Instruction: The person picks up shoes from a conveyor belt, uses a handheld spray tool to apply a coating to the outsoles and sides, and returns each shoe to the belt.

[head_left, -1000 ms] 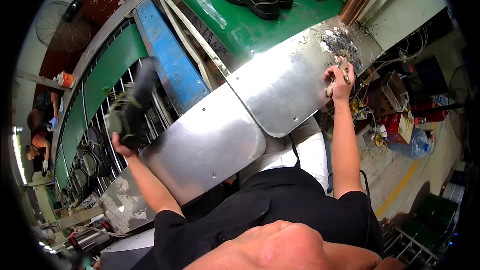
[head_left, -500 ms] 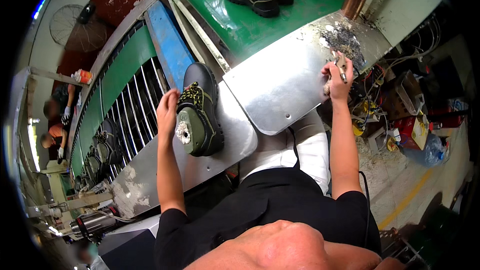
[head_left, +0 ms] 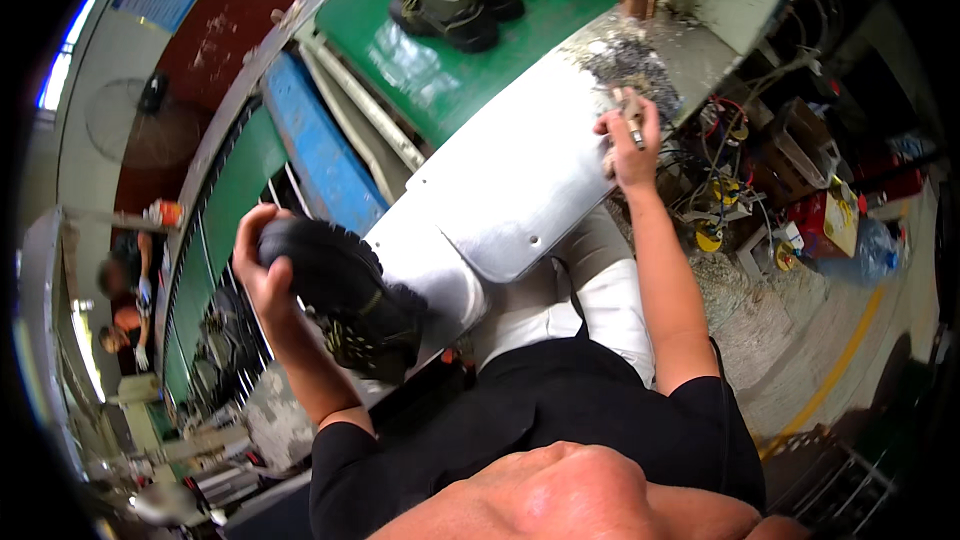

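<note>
My left hand (head_left: 258, 262) grips a black and olive boot (head_left: 350, 300) by its toe end, sole turned up, over the near left part of the shiny metal worktop (head_left: 520, 180). My right hand (head_left: 628, 140) rests at the far right of the worktop, closed on a small thin tool (head_left: 630, 120). A dark pile of small metal bits (head_left: 625, 60) lies just beyond that hand.
Two more boots (head_left: 455, 2) stand on the green conveyor belt (head_left: 400, 60) behind the worktop. A blue rail (head_left: 315, 150) and a slatted rack (head_left: 225, 310) run to the left. Cables, boxes and a yellow floor line lie right. Other people work far left (head_left: 125, 310).
My left hand has brought the boot from the rack on the left across to the worktop and tipped it sole-up, closer to my body. My right hand has stayed by the metal bits.
</note>
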{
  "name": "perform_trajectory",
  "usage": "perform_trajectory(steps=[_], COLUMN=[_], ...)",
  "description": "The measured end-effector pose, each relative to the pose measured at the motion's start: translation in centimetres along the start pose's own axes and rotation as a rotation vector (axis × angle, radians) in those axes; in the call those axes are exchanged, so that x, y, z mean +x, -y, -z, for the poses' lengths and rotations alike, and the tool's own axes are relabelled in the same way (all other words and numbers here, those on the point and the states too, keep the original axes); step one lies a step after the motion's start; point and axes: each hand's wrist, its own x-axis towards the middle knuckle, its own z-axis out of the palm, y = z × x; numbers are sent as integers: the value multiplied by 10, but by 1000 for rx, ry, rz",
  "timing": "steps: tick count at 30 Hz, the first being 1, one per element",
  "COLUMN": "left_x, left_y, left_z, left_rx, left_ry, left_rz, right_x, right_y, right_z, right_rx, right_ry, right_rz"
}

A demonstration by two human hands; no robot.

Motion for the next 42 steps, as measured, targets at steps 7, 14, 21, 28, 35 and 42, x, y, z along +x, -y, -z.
perform_trajectory(steps=[7, 14, 21, 28, 35, 42], left_x=[-12, 3, 4, 9, 14, 14], left_y=[-17, -1, 10, 26, 33, 48], left_z=[-10, -1, 3, 17, 19, 34], left_rx=[304, 70, 0, -49, -86, -184], left_ry=[-95, -15, -42, -85, -42, -46], left_rz=[-238, -127, -126, -104, -89, -68], right_x=[-8, -115, -131, -126, -145, -167], right_y=[5, 27, 86, 106, 74, 42], right_z=[-13, -45, -142, -229, -220, -193], right_rx=[-18, -68, 73, 38, 150, 130], right_ry=[-171, 355, 924, 955, 840, 822], right_rz=[-145, -236, 54, 100, 151, 42])
